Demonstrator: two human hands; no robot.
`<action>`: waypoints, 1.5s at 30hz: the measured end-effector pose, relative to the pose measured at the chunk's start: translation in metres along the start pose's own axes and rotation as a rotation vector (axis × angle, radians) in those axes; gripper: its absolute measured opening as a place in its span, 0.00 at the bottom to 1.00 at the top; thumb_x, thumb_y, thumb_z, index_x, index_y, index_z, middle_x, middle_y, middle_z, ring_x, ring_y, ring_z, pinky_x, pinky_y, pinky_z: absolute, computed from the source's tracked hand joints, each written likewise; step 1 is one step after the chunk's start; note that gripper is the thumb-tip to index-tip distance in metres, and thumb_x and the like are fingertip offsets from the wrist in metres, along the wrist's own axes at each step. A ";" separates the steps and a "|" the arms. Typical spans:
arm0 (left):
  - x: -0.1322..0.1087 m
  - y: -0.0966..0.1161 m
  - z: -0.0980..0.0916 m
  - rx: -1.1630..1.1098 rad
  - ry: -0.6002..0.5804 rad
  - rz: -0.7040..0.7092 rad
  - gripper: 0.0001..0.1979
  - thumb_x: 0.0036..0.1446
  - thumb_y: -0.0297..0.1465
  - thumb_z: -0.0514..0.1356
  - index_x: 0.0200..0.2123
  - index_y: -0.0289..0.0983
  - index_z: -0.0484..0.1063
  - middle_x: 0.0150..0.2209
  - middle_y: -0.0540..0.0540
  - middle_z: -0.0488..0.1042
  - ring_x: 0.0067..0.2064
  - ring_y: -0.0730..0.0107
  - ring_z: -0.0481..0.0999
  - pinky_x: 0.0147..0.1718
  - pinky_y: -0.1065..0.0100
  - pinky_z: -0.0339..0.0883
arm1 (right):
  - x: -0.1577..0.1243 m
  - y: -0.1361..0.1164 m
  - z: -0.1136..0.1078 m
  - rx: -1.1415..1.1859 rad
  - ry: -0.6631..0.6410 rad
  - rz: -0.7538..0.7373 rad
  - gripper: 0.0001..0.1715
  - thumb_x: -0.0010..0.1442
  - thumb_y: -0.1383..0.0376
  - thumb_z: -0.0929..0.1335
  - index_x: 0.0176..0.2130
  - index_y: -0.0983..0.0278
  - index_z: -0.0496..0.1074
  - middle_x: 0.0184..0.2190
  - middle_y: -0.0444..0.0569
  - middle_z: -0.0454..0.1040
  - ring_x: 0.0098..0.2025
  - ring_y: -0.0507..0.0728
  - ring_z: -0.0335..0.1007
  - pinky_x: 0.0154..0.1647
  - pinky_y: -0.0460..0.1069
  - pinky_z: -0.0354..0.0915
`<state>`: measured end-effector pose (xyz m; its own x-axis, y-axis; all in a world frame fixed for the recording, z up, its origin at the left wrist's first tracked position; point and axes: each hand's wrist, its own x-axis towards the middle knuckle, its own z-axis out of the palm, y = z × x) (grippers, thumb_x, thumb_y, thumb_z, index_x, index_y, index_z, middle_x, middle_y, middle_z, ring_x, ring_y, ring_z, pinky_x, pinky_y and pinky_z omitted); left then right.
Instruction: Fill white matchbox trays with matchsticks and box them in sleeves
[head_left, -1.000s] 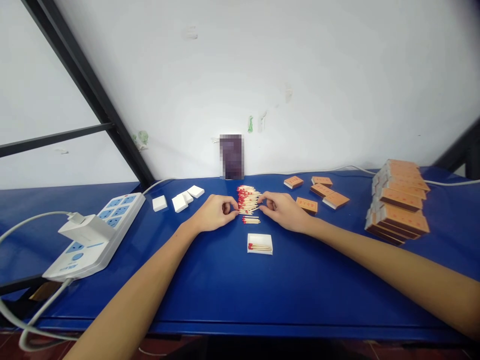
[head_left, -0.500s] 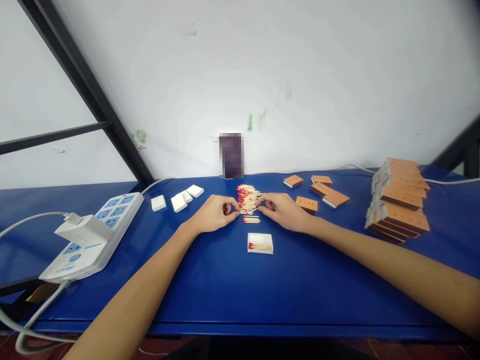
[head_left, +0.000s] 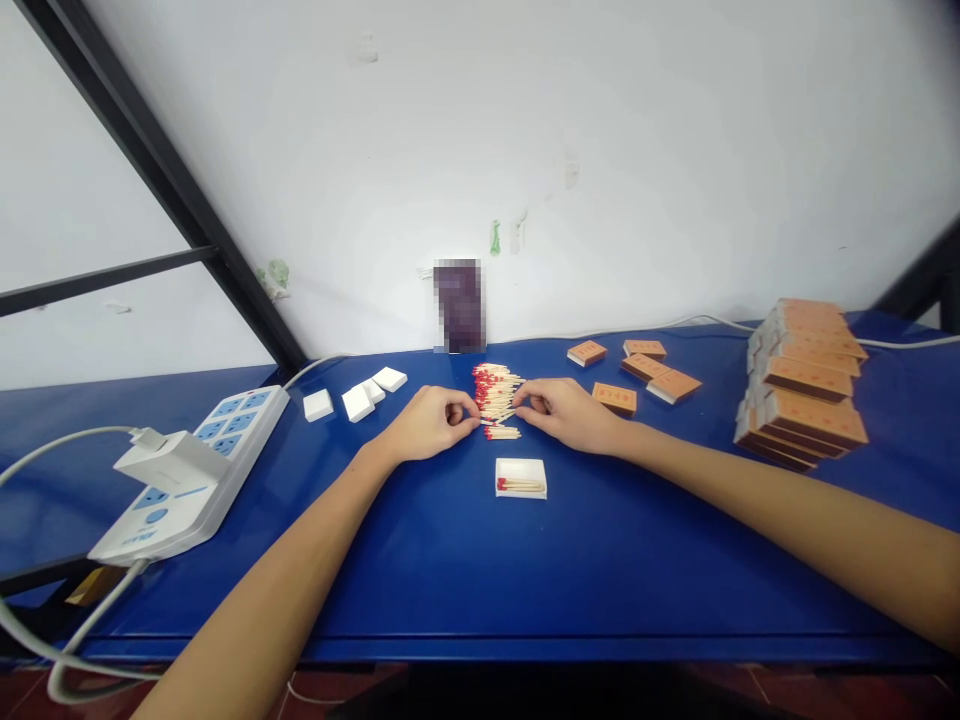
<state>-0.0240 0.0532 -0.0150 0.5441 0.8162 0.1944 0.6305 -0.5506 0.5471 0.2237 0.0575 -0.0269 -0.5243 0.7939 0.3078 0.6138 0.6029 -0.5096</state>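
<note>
A heap of red-headed matches (head_left: 496, 392) lies between my two hands on the blue table. At its left front edge, my left hand (head_left: 433, 422) is closed in a pinch, a match at its fingertips. My right hand (head_left: 561, 413) is curled at the heap's right side, thumb and forefinger near the bare stick ends; what they grip is hidden. Just in front of the heap lies a small row of matches (head_left: 502, 433). Nearer me sits a white matchbox tray (head_left: 521, 467) with several matches along its front side, heads to the left.
Several white trays (head_left: 358, 403) lie to the left, beyond a white power strip (head_left: 202, 500) with a plugged-in adapter. Loose orange matchboxes (head_left: 643, 367) and a tall stack of matchboxes (head_left: 806, 385) stand on the right. A blurred dark panel (head_left: 460, 305) leans against the wall.
The view has shifted slightly. A match that lay a little apart from the small row now sits closer to it. My right fingertips have risen slightly along the heap; my left hand has barely moved.
</note>
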 end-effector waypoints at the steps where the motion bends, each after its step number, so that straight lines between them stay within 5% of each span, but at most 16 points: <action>1: 0.000 0.000 0.000 0.002 -0.001 -0.002 0.08 0.58 0.35 0.60 0.34 0.36 0.76 0.20 0.55 0.64 0.22 0.77 0.60 0.25 0.72 0.54 | 0.000 0.000 0.000 -0.007 -0.002 -0.005 0.05 0.61 0.67 0.66 0.36 0.64 0.73 0.21 0.39 0.63 0.24 0.49 0.56 0.29 0.46 0.51; 30: 0.002 0.007 0.005 -0.014 0.001 -0.028 0.09 0.56 0.34 0.59 0.32 0.35 0.76 0.20 0.55 0.61 0.22 0.76 0.58 0.24 0.71 0.53 | 0.000 -0.004 -0.002 -0.145 -0.102 -0.076 0.05 0.63 0.66 0.63 0.34 0.63 0.67 0.27 0.44 0.67 0.28 0.51 0.58 0.31 0.47 0.50; 45: 0.002 0.012 0.007 -0.052 -0.002 -0.036 0.11 0.58 0.36 0.59 0.33 0.35 0.77 0.20 0.54 0.61 0.23 0.76 0.57 0.24 0.71 0.52 | -0.004 -0.002 -0.003 0.033 -0.074 -0.091 0.03 0.64 0.66 0.62 0.35 0.62 0.62 0.24 0.40 0.67 0.25 0.50 0.57 0.29 0.46 0.50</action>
<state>-0.0113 0.0470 -0.0140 0.5228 0.8348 0.1728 0.6199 -0.5114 0.5951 0.2266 0.0532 -0.0250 -0.6195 0.7276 0.2947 0.5430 0.6683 -0.5085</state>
